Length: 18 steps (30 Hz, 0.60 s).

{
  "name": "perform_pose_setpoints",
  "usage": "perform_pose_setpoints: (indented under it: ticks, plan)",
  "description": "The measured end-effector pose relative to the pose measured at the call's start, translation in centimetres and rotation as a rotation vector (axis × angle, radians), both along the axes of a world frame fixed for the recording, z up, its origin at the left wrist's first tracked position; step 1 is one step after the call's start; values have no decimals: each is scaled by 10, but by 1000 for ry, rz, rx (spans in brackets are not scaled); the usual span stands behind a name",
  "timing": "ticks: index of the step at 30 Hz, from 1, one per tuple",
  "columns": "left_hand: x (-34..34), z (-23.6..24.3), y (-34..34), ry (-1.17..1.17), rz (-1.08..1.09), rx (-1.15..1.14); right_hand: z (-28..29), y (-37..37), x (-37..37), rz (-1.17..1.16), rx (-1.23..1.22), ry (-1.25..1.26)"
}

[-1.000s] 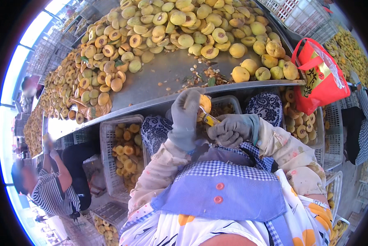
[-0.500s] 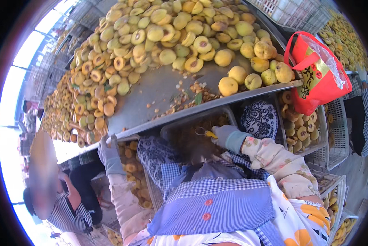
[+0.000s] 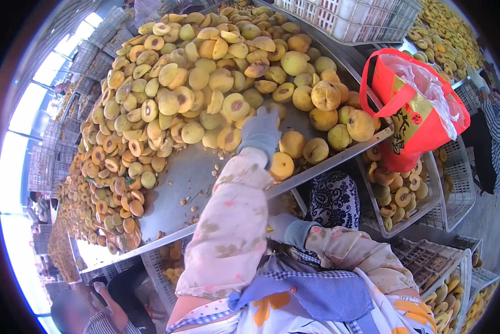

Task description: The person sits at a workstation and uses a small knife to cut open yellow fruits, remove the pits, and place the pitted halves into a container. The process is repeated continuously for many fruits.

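Note:
My left hand [image 3: 260,133], in a grey knit glove, reaches over the steel table [image 3: 189,167] to the near edge of a heap of halved yellow peaches [image 3: 174,103]. Its fingers are stretched out at the peach halves, and none is seen lifted. Several rounder yellow peaches [image 3: 292,144] lie just right of it. Below the table's front rim, my gloved right hand [image 3: 286,227] is closed near my lap. A bit of a yellow handle [image 3: 269,228] shows at its fingers; the wire loop seen on this tool earlier is hidden now.
A red bag [image 3: 414,119] with plastic inside hangs over the table's right corner. Crates of peach halves [image 3: 408,195] stand at the right, and a white crate [image 3: 353,19] sits behind the table. A seated person [image 3: 108,312] is at the lower left.
My left hand has left the table's front rim at the left and swung forward and right to the peaches. My right hand has dropped slightly toward my lap. The view has shifted.

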<state>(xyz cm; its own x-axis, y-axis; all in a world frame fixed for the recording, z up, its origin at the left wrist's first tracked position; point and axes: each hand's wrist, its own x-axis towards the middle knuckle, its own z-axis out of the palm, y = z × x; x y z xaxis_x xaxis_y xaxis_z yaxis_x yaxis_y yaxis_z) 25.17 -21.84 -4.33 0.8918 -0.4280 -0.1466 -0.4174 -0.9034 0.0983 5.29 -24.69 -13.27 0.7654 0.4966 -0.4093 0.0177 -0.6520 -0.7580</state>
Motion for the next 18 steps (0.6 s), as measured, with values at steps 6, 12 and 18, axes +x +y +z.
perform_pose_setpoints:
  ticks: [6, 12, 18]
  plan:
    - [-30, -22, 131, 748, 278, -1443, 13, -4, 2, -19, 27, -79]
    - [-140, 23, 173, 619, 513, -2010, 79, 11, -1, -234, 200, -394]
    - [-188, 31, 167, 593, 518, -1978, 120, 33, -7, -133, -162, -498]
